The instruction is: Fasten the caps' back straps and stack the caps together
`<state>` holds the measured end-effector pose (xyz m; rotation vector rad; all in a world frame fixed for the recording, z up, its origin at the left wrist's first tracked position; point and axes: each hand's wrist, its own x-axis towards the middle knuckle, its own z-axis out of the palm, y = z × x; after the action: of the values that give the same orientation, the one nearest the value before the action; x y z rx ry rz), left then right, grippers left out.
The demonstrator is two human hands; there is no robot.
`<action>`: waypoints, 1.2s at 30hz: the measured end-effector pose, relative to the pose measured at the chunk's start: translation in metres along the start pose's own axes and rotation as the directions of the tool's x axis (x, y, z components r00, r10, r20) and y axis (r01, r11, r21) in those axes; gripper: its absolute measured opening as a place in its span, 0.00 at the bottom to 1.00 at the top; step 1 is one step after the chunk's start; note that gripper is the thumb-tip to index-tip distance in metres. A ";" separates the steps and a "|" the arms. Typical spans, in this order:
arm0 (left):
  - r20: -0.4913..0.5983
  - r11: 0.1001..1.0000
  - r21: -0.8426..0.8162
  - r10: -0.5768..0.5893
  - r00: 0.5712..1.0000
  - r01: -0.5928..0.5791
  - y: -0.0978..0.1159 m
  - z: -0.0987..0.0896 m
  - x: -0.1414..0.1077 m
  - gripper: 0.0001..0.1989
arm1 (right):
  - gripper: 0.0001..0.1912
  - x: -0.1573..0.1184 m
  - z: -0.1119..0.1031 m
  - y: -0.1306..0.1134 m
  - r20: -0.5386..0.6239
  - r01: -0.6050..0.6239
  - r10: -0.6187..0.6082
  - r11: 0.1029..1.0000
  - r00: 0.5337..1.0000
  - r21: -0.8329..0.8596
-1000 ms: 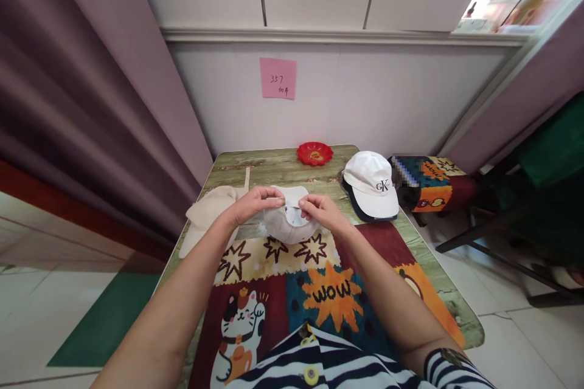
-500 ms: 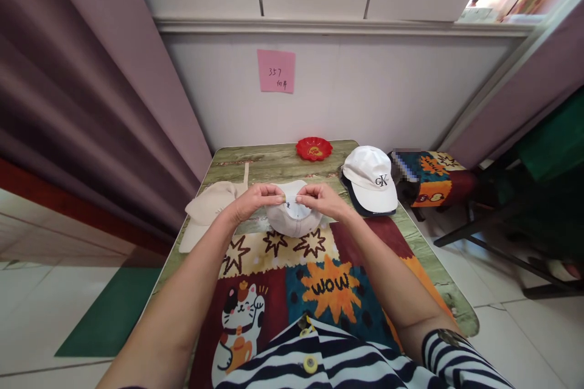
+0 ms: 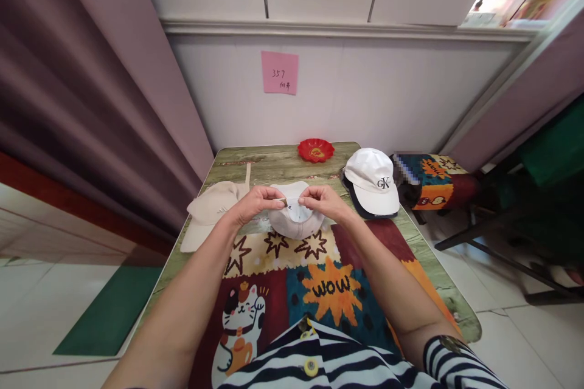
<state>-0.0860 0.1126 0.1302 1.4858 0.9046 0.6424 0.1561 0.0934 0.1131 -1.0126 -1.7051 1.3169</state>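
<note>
A pale cap (image 3: 298, 228) rests on the table with its back opening toward the top of the view. My left hand (image 3: 256, 202) pinches one end of the cap's strap, where a small brass-coloured buckle shows at the fingertips. Across a short gap, my right hand (image 3: 325, 202) pinches the other strap end between thumb and finger. To the left lies a beige cap (image 3: 210, 209), its strap sticking up loose behind my left hand. On the right, a white cap with "CK"-like letters (image 3: 371, 176) sits on top of a dark cap (image 3: 365, 211).
A red scalloped dish (image 3: 316, 151) stands at the back of the wood-patterned table (image 3: 269, 161). A colourful mat (image 3: 331, 285) covers the near part. Behind is a wall with a pink note (image 3: 280, 73). A covered stool (image 3: 438, 185) stands at the right.
The strap stretched between my fingertips now shows a gap, with the buckle end at my left hand. The view has shifted slightly. The other caps have stayed in place.
</note>
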 end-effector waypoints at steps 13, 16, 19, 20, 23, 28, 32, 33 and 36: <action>-0.058 0.998 0.059 0.033 0.998 -0.029 -0.009 -0.009 -0.009 0.16 | 0.29 -0.018 -0.028 0.010 0.227 0.027 0.027 0.972 0.973 -0.233; 0.016 0.970 0.238 0.050 0.999 -0.052 -0.016 -0.020 -0.017 0.24 | 0.22 -0.026 -0.040 0.025 0.236 0.073 0.058 0.855 0.970 -0.513; 0.060 0.900 0.435 0.012 0.998 -0.037 -0.028 -0.028 -0.022 0.33 | 0.13 -0.029 -0.043 0.039 0.218 0.100 0.082 0.699 0.972 -0.708; 0.053 0.874 0.484 0.010 0.999 -0.034 -0.032 -0.029 -0.022 0.34 | 0.14 -0.029 -0.042 0.042 0.218 0.109 0.085 0.659 0.972 -0.744; 0.029 0.812 0.580 0.059 0.998 -0.064 -0.040 -0.025 -0.020 0.22 | 0.17 -0.028 -0.039 0.043 0.213 0.127 0.080 0.587 0.974 -0.799; 0.047 0.870 0.487 0.070 0.996 -0.084 -0.025 -0.021 -0.025 0.11 | 0.11 -0.030 -0.046 0.020 0.246 0.182 -0.029 0.755 0.969 -0.630; 0.060 0.996 0.049 0.070 0.996 -0.073 0.004 -0.021 -0.037 0.12 | 0.15 -0.031 -0.058 -0.006 0.216 0.075 -0.064 0.996 0.974 -0.046; 0.037 0.992 -0.084 0.096 0.995 -0.092 0.011 -0.019 -0.039 0.13 | 0.16 -0.030 -0.059 -0.012 0.168 0.047 -0.066 0.992 0.984 0.119; -0.119 0.867 -0.446 0.188 0.975 -0.222 0.023 -0.003 -0.043 0.17 | 0.20 -0.021 -0.051 -0.024 -0.023 0.067 -0.064 0.861 0.998 0.505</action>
<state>-0.1078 0.0795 0.1585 1.1402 0.5938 0.9985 0.2076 0.0901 0.1443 -0.6399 -1.2665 1.5990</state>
